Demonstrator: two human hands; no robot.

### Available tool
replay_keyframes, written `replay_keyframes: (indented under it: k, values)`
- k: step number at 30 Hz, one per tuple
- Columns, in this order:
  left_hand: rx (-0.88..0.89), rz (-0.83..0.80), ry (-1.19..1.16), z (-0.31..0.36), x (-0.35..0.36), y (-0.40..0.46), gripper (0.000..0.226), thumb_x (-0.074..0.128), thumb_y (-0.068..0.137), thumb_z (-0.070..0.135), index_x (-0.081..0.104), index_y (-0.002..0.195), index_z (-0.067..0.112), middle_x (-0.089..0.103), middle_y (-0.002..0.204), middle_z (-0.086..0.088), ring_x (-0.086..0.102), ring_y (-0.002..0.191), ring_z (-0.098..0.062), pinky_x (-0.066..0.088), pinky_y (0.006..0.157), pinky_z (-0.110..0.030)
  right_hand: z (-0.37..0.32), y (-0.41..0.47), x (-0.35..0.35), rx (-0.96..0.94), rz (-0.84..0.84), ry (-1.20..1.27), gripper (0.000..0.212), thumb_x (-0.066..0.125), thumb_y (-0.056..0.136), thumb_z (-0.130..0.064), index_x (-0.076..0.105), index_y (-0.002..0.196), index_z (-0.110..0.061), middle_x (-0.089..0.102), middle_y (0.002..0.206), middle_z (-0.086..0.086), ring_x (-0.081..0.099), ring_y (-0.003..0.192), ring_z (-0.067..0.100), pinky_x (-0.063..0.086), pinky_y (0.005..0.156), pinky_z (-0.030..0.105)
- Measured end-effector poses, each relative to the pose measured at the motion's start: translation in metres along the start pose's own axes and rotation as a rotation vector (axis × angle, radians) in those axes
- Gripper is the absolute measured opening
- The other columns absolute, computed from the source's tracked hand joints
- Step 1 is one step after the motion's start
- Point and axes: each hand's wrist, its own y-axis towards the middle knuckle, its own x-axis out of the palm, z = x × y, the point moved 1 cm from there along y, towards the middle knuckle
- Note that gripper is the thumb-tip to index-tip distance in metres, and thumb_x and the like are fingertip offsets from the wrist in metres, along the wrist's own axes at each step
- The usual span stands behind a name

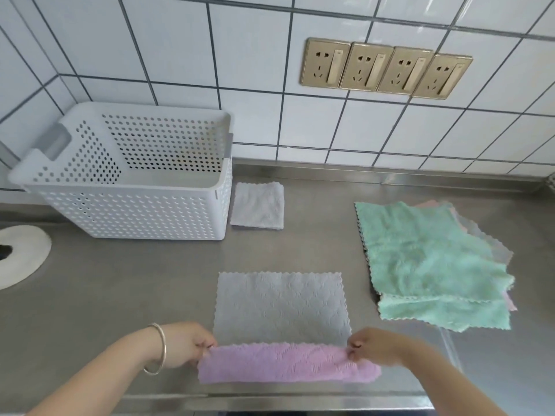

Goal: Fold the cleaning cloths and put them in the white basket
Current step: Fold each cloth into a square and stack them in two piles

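Both hands, left hand [183, 345]; right hand [374, 346], pinch cloth [282, 328] corners.

Brushed, dully reflective steel countertop [120, 295]; perforated matt plastic white basket [135, 214]; fluffy, embossed microfibre cloths [420, 250] with scalloped edges; glossy glazed wall tiles [255, 49]; satin gold-toned sockets [386, 69].

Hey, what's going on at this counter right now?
A person is folding cleaning cloths on a steel counter. The left hand and right hand each pinch a near corner of a cloth that is grey on one side and pink on the other, turning its near edge up. One folded grey cloth lies beside the white basket, not in it. A loose pile of green cloths waits on the right.
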Motion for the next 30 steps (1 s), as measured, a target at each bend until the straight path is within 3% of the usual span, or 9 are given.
replay_keyframes:
  k: [2, 5, 8, 11, 13, 15, 17, 24, 30]
  values:
    - [-0.05, -0.003, -0.102, -0.001, -0.004, 0.002, 0.031, 0.049, 0.084, 0.015, 0.06, 0.062, 0.034, 0.054, 0.049, 0.025, 0.046, 0.052, 0.01, 0.036, 0.058, -0.007, 0.003, 0.004, -0.001, 0.013, -0.01, 0.039, 0.026, 0.053, 0.087, -0.027, 0.042, 0.064, -0.02, 0.039, 0.067, -0.005, 0.037, 0.064, 0.012, 0.027, 0.058, 0.024]
    - [-0.062, 0.105, -0.167, -0.007, -0.011, 0.017, 0.033, 0.047, 0.091, 0.014, 0.051, 0.061, 0.028, 0.052, 0.054, 0.018, 0.045, 0.049, 0.007, 0.034, 0.054, -0.007, -0.001, 0.012, -0.008, -0.023, 0.145, 0.173, 0.026, 0.052, 0.091, -0.03, 0.049, 0.069, -0.018, 0.044, 0.067, -0.006, 0.039, 0.061, 0.01, 0.029, 0.057, 0.022]
    - [-0.09, 0.316, -0.491, -0.007, -0.02, 0.033, 0.024, 0.047, 0.092, 0.008, 0.052, 0.069, 0.015, 0.049, 0.06, 0.002, 0.045, 0.048, -0.006, 0.038, 0.05, -0.016, -0.002, 0.023, -0.015, -0.05, 0.39, 0.583, 0.02, 0.06, 0.087, -0.027, 0.059, 0.071, -0.015, 0.048, 0.062, -0.005, 0.042, 0.058, 0.013, 0.03, 0.054, 0.022]
    - [-0.174, 0.595, -0.798, -0.003, -0.024, 0.047, 0.027, 0.048, 0.091, 0.005, 0.054, 0.065, 0.012, 0.047, 0.049, 0.0, 0.043, 0.039, -0.011, 0.036, 0.042, -0.017, -0.003, 0.038, -0.018, -0.031, 0.458, 0.911, 0.023, 0.067, 0.072, -0.031, 0.068, 0.084, -0.012, 0.065, 0.08, 0.008, 0.058, 0.075, 0.025, 0.046, 0.07, 0.039]
    - [-0.219, 0.73, -0.745, -0.002, -0.026, 0.058, 0.025, 0.05, 0.09, 0.01, 0.058, 0.067, 0.015, 0.055, 0.058, -0.006, 0.049, 0.055, -0.021, 0.036, 0.055, -0.027, -0.01, 0.047, -0.022, -0.012, 0.52, 0.934, 0.018, 0.068, 0.077, -0.025, 0.067, 0.085, -0.01, 0.065, 0.082, 0.01, 0.058, 0.076, 0.025, 0.045, 0.071, 0.036]
    - [-0.293, 0.801, -0.633, 0.0, -0.027, 0.071, 0.017, 0.049, 0.09, 0.015, 0.065, 0.083, 0.012, 0.067, 0.086, -0.015, 0.06, 0.081, -0.029, 0.042, 0.071, -0.031, -0.014, 0.057, -0.027, 0.005, 0.604, 0.902, 0.009, 0.062, 0.083, -0.016, 0.066, 0.082, -0.008, 0.06, 0.075, 0.006, 0.052, 0.07, 0.021, 0.038, 0.063, 0.03]
    - [-0.329, 0.852, -0.607, 0.001, -0.025, 0.077, 0.02, 0.05, 0.09, 0.017, 0.065, 0.099, 0.006, 0.068, 0.102, -0.018, 0.061, 0.095, -0.032, 0.043, 0.08, -0.032, -0.017, 0.065, -0.031, 0.002, 0.656, 0.902, 0.01, 0.06, 0.084, -0.011, 0.064, 0.075, -0.014, 0.057, 0.068, 0.002, 0.048, 0.067, 0.018, 0.034, 0.057, 0.028]
    - [-0.321, 0.925, -0.506, -0.004, -0.03, 0.09, 0.017, 0.051, 0.09, 0.02, 0.061, 0.094, 0.007, 0.067, 0.094, -0.02, 0.056, 0.081, -0.031, 0.034, 0.067, -0.028, -0.018, 0.081, -0.034, 0.027, 0.754, 0.851, 0.007, 0.064, 0.083, -0.014, 0.058, 0.079, -0.014, 0.059, 0.07, -0.001, 0.05, 0.064, 0.013, 0.035, 0.052, 0.023]
    - [-0.331, 0.932, -0.393, -0.01, -0.032, 0.1, 0.02, 0.051, 0.091, 0.026, 0.059, 0.09, 0.008, 0.067, 0.092, -0.021, 0.059, 0.086, -0.037, 0.033, 0.064, -0.028, -0.015, 0.089, -0.03, 0.089, 0.811, 0.818, 0.012, 0.067, 0.082, -0.021, 0.057, 0.082, -0.014, 0.06, 0.072, -0.003, 0.055, 0.072, 0.019, 0.038, 0.055, 0.023]
